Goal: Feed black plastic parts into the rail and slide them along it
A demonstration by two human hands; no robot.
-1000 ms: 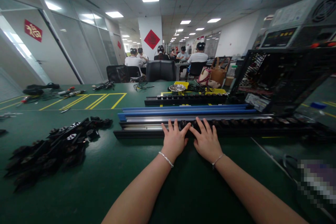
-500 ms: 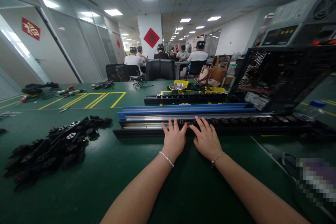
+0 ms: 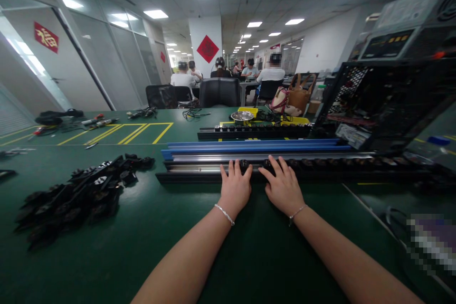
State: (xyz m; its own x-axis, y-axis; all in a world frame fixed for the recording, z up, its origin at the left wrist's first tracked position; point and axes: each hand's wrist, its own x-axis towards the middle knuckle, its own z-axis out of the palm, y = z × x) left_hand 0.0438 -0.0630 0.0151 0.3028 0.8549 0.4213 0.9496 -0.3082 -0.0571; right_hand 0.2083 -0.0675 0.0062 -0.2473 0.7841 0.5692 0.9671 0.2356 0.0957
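Note:
A long black rail [image 3: 192, 178] with a shiny metal channel lies across the green table in front of me. My left hand [image 3: 235, 185] rests on its middle, fingers spread over the channel. Just to the right, my right hand [image 3: 283, 187] also lies on the rail with its fingers apart. Small dark round parts sit in the rail: one [image 3: 244, 164] by my left index finger, another [image 3: 268, 163] at my right fingertips, and a row of several [image 3: 320, 163] further right. What lies under my palms is hidden.
Blue rails [image 3: 256, 145] lie behind. Beyond them are another black rail [image 3: 254, 134] with parts and a metal dish [image 3: 242, 116]. A heap of black parts [image 3: 80, 194] is at left. An open computer case [image 3: 384, 104] stands at right. People sit farther back.
My right hand has shifted slightly rightward, so the gap between my thumbs is a little wider. The whole view has moved slightly; both hands stay on the rail.

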